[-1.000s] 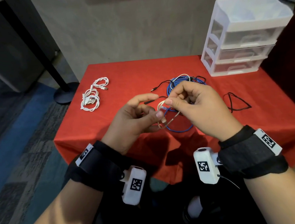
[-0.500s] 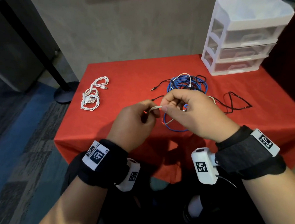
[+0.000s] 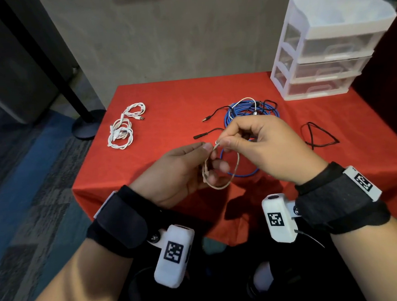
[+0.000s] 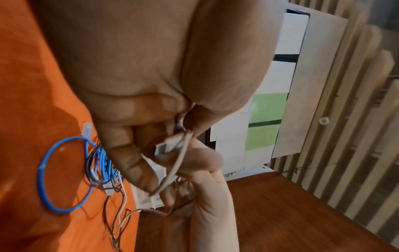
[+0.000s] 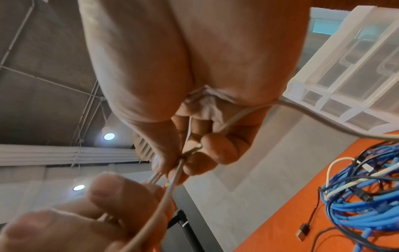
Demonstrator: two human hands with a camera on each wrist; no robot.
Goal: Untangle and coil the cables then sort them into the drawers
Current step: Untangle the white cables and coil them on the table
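Note:
Both hands work a thin white cable (image 3: 221,185) above the near edge of the red table (image 3: 169,98). My left hand (image 3: 182,168) holds a small loop of it, its white plug (image 4: 166,145) lying against the fingers. My right hand (image 3: 253,141) pinches the same cable (image 5: 170,185) between thumb and forefinger next to the left fingertips; the strand runs on through the palm to the pile. Behind the hands lies a tangle of blue cable (image 3: 244,111) with black leads (image 3: 210,117). A white three-drawer unit (image 3: 327,45) stands at the back right, its drawers closed.
Coiled white cables (image 3: 122,130) lie at the table's left side. A loose black cable (image 3: 317,136) lies on the right. Beyond the left edge stands a black pole with a round base (image 3: 86,124) on the floor.
The left hand has turned palm-up and a loop of white cable now hangs from it. The right hand has risen slightly and still pinches the strand.

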